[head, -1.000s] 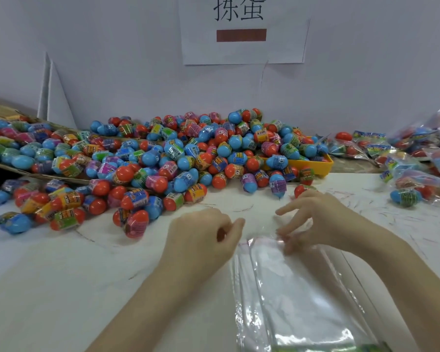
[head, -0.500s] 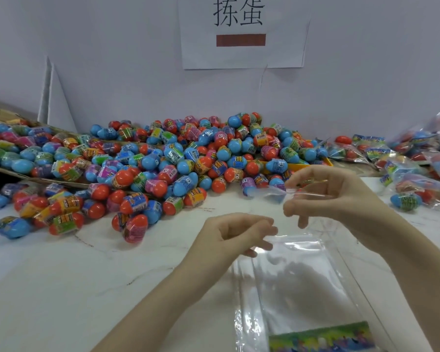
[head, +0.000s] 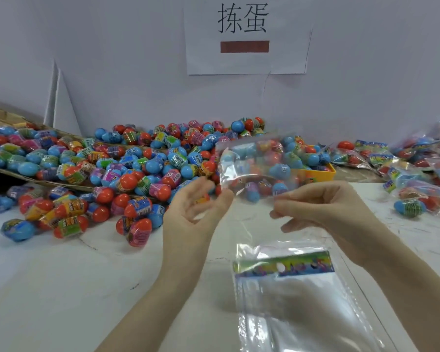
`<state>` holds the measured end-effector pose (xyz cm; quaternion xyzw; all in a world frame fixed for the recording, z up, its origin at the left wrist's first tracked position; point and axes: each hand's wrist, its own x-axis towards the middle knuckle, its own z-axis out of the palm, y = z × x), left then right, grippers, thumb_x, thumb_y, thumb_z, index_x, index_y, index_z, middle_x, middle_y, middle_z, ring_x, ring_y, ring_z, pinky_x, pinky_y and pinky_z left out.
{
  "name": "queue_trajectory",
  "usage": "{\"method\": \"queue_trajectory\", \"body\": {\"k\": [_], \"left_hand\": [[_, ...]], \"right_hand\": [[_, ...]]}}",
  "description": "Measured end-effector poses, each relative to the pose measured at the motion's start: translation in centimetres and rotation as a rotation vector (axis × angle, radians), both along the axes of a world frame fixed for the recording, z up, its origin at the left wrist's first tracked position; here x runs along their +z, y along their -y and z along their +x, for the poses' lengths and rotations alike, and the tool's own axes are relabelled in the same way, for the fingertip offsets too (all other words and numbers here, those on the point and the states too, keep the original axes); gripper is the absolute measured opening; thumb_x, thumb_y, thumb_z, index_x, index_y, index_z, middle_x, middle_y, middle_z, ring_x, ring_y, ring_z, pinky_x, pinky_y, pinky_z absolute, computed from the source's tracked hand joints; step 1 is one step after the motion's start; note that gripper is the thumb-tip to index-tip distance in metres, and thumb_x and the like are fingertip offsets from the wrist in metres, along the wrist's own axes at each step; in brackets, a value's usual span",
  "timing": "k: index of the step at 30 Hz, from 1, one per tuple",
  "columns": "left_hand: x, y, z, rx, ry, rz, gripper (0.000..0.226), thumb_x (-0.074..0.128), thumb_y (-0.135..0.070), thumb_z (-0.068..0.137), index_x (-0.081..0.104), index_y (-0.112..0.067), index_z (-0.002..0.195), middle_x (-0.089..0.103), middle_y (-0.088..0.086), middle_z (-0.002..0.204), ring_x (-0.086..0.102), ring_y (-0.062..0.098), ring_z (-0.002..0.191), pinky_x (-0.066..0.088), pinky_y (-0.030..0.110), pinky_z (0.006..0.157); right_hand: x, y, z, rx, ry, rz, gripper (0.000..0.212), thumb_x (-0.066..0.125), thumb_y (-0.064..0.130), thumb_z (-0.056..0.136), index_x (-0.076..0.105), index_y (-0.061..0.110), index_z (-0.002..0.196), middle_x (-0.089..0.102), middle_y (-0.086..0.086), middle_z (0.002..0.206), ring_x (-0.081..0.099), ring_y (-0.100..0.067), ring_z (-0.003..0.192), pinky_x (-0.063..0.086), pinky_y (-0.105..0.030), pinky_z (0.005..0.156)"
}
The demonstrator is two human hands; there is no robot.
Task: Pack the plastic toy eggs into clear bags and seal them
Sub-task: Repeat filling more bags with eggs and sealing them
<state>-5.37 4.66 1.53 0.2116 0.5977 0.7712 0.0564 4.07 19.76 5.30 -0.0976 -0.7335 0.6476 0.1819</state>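
Eggs (head: 148, 171) lie heaped far left on the table (head: 48, 288). A bag (head: 257, 168) hangs above it, pinched by the right hand (head: 323, 209); the left hand (head: 193, 214), fingers loosely spread, touches its left edge. More bags (head: 297, 301) lie near.

Toy eggs (head: 127, 174): glossy plastic shells in blue and orange-red, banded with shiny printed film; lifted bag (head: 257, 168): thin clear glossy film; bag stack (head: 302, 308): same clear film, printed header strip; table (head: 48, 288): smooth matt white, scuffed; wall sign (head: 247, 36): matt paper
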Motion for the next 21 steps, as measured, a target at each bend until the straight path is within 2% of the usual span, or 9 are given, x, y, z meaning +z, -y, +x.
{"method": "queue_trajectory", "body": {"k": [2,5,7,9,11,13,16,18,21], "left_hand": [[0.0,0.0,0.2,0.111,-0.073,-0.038,0.040,0.073,-0.051,0.066,0.054,-0.036,0.098,0.063,-0.013,0.102,0.062,0.001,0.087,0.048,0.009,0.068],[-0.1,-0.2,0.9,-0.123,-0.124,-0.089,0.045,0.068,-0.052,0.063,0.056,-0.033,0.102,0.066,-0.022,0.097,0.062,-0.004,0.090,0.047,0.010,0.071],[-0.2,-0.5,1.6,-0.330,-0.117,-0.110,0.044,0.067,-0.048,0.065,0.056,-0.034,0.105,0.066,-0.030,0.099,0.061,-0.008,0.095,0.046,0.007,0.072],[-0.2,-0.7,1.8,-0.349,-0.097,-0.078,0.027,0.067,-0.039,0.074,0.059,-0.034,0.099,0.068,-0.028,0.092,0.064,-0.005,0.088,0.049,0.009,0.070],[0.0,-0.6,1.5,-0.258,-0.010,-0.023,0.012,0.062,-0.036,0.081,0.066,-0.029,0.089,0.072,-0.015,0.083,0.068,0.005,0.076,0.052,0.014,0.064],[0.2,-0.3,1.0,-0.227,0.078,0.025,0.023,0.049,-0.028,0.088,0.069,-0.020,0.082,0.074,-0.004,0.075,0.070,0.012,0.066,0.052,0.017,0.057],[0.5,0.0,0.8,-0.253,0.091,0.014,0.029,0.049,-0.030,0.081,0.073,-0.019,0.069,0.074,0.001,0.073,0.069,0.013,0.058,0.050,0.015,0.050],[0.6,0.0,1.0,-0.269,0.067,0.009,0.026,0.053,-0.033,0.073,0.075,-0.021,0.066,0.074,0.002,0.073,0.068,0.012,0.055,0.048,0.014,0.047],[0.5,0.2,0.8,-0.286,0.054,-0.009,0.018,0.062,-0.032,0.065,0.076,-0.023,0.071,0.074,0.002,0.074,0.066,0.021,0.060,0.049,0.016,0.049]], "right_hand": [[-0.6,0.5,0.0,-0.301,-0.209,0.246,0.007,0.075,0.007,0.068,0.073,0.014,0.066,0.068,-0.005,0.057,0.062,-0.013,0.047,0.050,-0.018,0.048],[-1.8,1.7,-0.4,-0.657,-0.365,1.000,0.007,0.074,0.015,0.072,0.073,0.011,0.066,0.065,-0.003,0.052,0.058,-0.022,0.042,0.050,-0.030,0.045],[-2.4,3.0,-0.7,-0.600,-0.405,1.240,0.010,0.068,0.021,0.074,0.073,0.015,0.067,0.066,0.002,0.056,0.056,-0.018,0.043,0.047,-0.026,0.042],[-2.6,3.9,-0.8,-0.366,-0.400,1.295,0.018,0.061,0.034,0.075,0.073,0.019,0.075,0.069,0.008,0.068,0.060,-0.011,0.053,0.046,-0.023,0.049],[-2.3,4.2,-0.8,-0.164,-0.398,1.192,0.030,0.061,0.045,0.071,0.073,0.023,0.087,0.069,0.015,0.084,0.063,-0.006,0.070,0.048,-0.021,0.062],[-1.8,4.0,-0.6,-0.103,-0.408,0.950,0.037,0.065,0.048,0.068,0.068,0.027,0.098,0.065,0.019,0.091,0.059,0.000,0.081,0.045,-0.019,0.071],[-1.2,3.2,-0.5,-0.339,-0.386,0.625,0.045,0.073,0.049,0.064,0.059,0.035,0.104,0.058,0.016,0.093,0.052,0.002,0.083,0.038,-0.009,0.072],[-0.8,2.8,-0.6,-0.319,-0.184,0.269,0.058,0.074,0.047,0.050,0.055,0.040,0.104,0.060,0.015,0.096,0.056,0.002,0.086,0.042,-0.011,0.071],[-0.7,1.9,-0.5,-0.054,-0.041,-0.027,0.035,0.071,0.028,0.053,0.073,0.022,0.088,0.073,0.000,0.084,0.067,-0.010,0.073,0.052,-0.018,0.063]]}}
